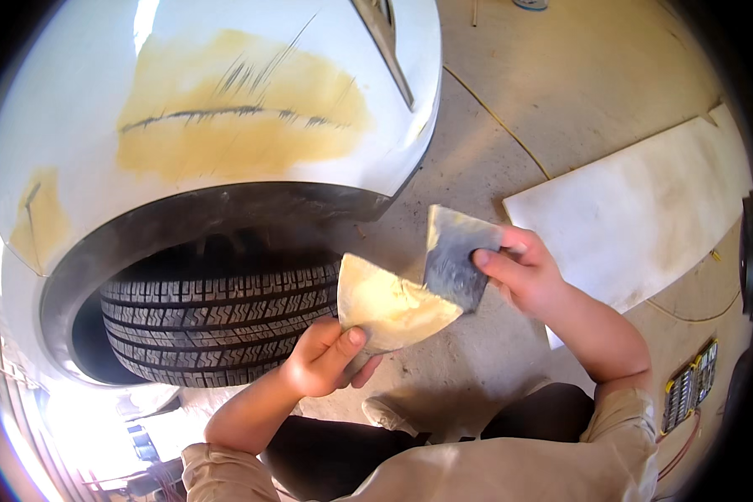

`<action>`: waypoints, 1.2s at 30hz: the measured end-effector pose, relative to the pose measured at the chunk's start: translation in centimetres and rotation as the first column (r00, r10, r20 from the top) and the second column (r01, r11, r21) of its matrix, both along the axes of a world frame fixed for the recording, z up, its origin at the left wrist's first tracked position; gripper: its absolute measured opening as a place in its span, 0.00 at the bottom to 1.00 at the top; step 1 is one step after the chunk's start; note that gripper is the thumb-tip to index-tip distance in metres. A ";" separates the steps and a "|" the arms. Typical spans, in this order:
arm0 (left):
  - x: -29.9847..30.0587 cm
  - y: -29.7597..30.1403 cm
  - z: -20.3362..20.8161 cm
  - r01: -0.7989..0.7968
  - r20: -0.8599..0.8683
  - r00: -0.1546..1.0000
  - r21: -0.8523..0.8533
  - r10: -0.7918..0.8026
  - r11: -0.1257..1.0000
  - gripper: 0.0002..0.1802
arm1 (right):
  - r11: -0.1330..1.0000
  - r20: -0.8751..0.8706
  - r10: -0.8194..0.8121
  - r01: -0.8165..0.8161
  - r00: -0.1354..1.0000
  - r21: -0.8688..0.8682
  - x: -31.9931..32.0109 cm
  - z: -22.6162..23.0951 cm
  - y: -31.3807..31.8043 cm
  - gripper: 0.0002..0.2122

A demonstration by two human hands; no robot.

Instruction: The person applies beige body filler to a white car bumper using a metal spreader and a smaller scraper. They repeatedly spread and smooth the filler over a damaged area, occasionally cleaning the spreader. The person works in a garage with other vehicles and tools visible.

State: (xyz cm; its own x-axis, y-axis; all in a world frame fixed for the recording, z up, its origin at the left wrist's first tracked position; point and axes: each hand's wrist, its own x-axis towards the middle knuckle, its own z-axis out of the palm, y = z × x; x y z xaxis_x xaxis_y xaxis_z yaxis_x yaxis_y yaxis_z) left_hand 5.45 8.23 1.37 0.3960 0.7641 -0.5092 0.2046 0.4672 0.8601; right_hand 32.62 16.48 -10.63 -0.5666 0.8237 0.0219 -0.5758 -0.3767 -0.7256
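Note:
My left hand (328, 356) is closed round the handle of a wide putty knife (389, 305), whose fan-shaped blade is smeared with pale yellow filler. In my right hand (523, 268), thumb on top, is a dark grey flat filler spreader (460, 251) with yellowish residue along its edges. The spreader's lower corner meets or overlaps the blade's right side; whether they touch I cannot tell. Beyond my hands, the white car body panel (79, 159) carries a broad tan filler patch (251, 155) with dark scratches and a ragged dark line across it.
Below the panel is the wheel's black tyre (217, 322) in its arch. A large white board (627, 209) lies on the concrete floor (494, 109) at right. A thin yellow hose (500, 121) runs along the floor. A tool set in a case (690, 385) lies at the lower right.

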 end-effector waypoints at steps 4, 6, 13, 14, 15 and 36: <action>-1.4 -2.3 -2.7 0.070 -0.035 0.997 0.092 -0.067 0.993 0.21 | 0.889 0.057 -0.365 0.329 0.929 0.319 -0.7 2.1 -2.3 0.17; -1.3 -2.1 -2.9 0.049 -0.068 0.997 0.054 -0.046 0.997 0.20 | 0.774 0.110 -0.403 0.274 0.908 0.571 -0.1 2.5 -3.0 0.17; -1.8 -1.8 -2.4 0.035 -0.097 0.995 0.157 -0.020 0.987 0.27 | 0.316 0.030 -0.457 0.130 0.889 0.940 -0.7 1.8 -2.8 0.16; -2.0 -2.0 -2.4 0.020 -0.101 0.995 0.172 -0.003 0.985 0.28 | 0.265 0.045 -0.473 0.093 0.880 0.960 -0.6 1.7 -2.8 0.16; -2.3 -2.3 -2.5 0.006 -0.104 0.994 0.187 0.014 0.982 0.29 | 0.273 0.073 -0.470 0.066 0.880 0.960 -0.4 1.5 -3.0 0.17; -2.4 -11.1 -2.4 -0.235 -0.193 0.941 0.221 0.278 0.947 0.31 | -0.126 -0.100 -0.933 -0.053 0.346 0.991 0.0 -7.9 13.6 0.24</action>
